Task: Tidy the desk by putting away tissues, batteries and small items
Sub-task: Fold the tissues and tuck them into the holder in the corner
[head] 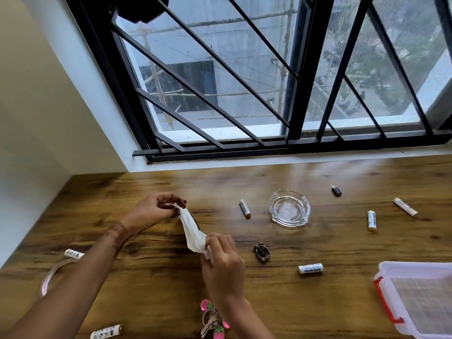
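Tissue [193, 231], white and crumpled, is stretched above the desk [151, 270] between both hands, left of centre. Left hand [151, 209] pinches its far end with fingertips closed on it; right hand [222, 263] pinches the near end the same way, fingers curled around the paper. A dark strip shows along the tissue's edge; I cannot tell what it is. Batteries lie scattered: one [244, 208] just left of the glass ashtray [289, 208], one [310, 268] nearer the front, one [371, 220] and another [404, 206] toward the right side, well apart from each other. Two more sit on the left, one [73, 253] beside a clear plastic ring [50, 275] partly hidden by the left forearm, one [106, 331] close to the front edge. A small dark hair clip [262, 252] lies just right of the right hand. A small black USB-type piece [336, 191] sits behind the ashtray to the right. A pink keychain [212, 321] lies at the front edge, partly under the right wrist. A clear plastic box [415, 299] with a red latch occupies the front right corner, cut off by the frame. The desk's back edge meets the sill under the barred window [244, 81]; its left edge runs along the wall. Bare wood lies open between the hands and the back edge, and between the hair clip and the box.
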`<state>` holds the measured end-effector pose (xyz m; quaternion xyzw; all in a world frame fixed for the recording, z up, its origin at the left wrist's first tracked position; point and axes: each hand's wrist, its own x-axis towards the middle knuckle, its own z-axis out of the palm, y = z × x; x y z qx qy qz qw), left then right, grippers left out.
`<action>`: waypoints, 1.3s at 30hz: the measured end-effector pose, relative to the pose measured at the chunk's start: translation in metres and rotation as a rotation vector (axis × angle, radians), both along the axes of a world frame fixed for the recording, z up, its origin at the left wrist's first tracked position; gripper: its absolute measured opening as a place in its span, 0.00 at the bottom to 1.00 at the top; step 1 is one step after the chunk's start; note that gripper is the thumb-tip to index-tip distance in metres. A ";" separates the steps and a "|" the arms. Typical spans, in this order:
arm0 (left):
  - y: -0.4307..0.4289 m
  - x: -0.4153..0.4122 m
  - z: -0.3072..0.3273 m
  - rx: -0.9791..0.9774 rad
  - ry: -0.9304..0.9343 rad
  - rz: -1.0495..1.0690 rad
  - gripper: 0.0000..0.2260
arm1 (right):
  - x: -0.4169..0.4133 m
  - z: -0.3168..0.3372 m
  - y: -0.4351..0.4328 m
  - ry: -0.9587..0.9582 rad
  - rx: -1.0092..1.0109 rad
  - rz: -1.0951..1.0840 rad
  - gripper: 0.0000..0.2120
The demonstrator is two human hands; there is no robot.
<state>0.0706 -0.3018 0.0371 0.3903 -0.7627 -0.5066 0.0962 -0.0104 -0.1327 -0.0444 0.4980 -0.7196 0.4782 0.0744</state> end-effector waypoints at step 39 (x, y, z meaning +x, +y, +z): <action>0.140 0.004 -0.023 0.249 0.369 0.269 0.19 | 0.000 0.030 0.038 -0.344 0.278 -0.012 0.18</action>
